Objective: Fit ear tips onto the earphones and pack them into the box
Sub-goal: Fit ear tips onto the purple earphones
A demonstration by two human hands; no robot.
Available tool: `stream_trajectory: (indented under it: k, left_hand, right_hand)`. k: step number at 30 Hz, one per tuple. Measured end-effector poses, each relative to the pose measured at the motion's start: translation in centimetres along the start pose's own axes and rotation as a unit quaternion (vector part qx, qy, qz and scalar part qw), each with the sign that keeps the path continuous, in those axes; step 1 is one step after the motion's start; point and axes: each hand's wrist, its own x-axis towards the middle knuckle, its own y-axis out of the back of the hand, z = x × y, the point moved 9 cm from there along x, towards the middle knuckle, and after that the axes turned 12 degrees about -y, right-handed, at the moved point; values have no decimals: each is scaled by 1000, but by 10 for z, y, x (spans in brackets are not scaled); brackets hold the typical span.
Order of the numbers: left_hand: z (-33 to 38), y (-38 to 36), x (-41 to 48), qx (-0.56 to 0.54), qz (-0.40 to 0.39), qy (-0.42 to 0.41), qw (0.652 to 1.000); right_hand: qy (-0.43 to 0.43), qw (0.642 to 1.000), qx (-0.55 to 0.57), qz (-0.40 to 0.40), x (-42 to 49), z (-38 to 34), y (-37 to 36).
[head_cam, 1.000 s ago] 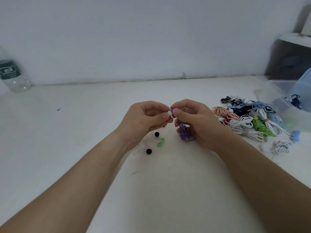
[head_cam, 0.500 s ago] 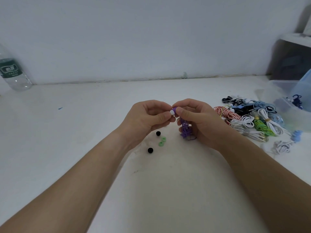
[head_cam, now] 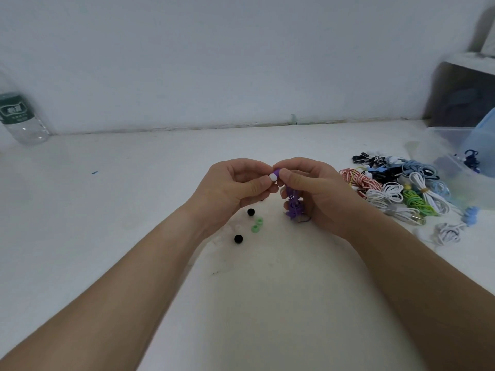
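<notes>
1. The white ear tip (head_cam: 273,177) looks like a tiny, soft, almost weightless cap. It would probably squash under pressure and slip from dry fingers. It is best pinched by its outer skirt, which leaves the open end free to roll over the nozzle.
2. The purple earphone (head_cam: 293,206) is light too, with a small hard bud on top and a limp bundled cable below. The bud's body is the place to hold, because the cable gives nothing to push against.
3. Tip and bud meet in mid-air above the counter (head_cam: 134,210), between the two hands. The tip touches the bud's end, but whether it is fully seated cannot be told.
4. The left hand (head_cam: 233,188) has its grip closed on the ear tip, pinched between thumb and forefinger. The other fingers are curled in, and the forearm reaches in from the lower left.
5. The right hand (head_cam: 318,194) has its grip clamped on the bud between thumb and forefinger. The lower fingers curl round the bundle, which hangs close to the counter.
6. Black ear tips (head_cam: 238,239) and green ear tips (head_cam: 257,224) lie on the counter just below the left hand. A heap of coiled earphones (head_cam: 396,191) lies to the right. The box (head_cam: 452,145) stands beyond the heap, well apart from the hands, so packing is judged not yet begun for this set.
</notes>
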Motion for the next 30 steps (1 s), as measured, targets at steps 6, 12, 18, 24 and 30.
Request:
stream_trajectory:
  k: [6,12,18,24,30]
  left_hand:
    - [0,1,0,23,0,-10,1000]
    - [1,2,1,23,6,-22,999]
    - [6,-4,0,19,-26,-21,999]
    - [9,-3,2,65,-3,-47,997]
    - [16,-5,3,70,9,-81,994]
  right_hand:
    - [11,1000,-11,4,-1,-2,2]
    - [7,1000,1,6,-1,-2,0]
    - [4,1000,-2,19,-1,-6,4]
    - [-28,997,-65,12,-3,-4,2]
    - [-89,992,-87,-22,-5,0,7]
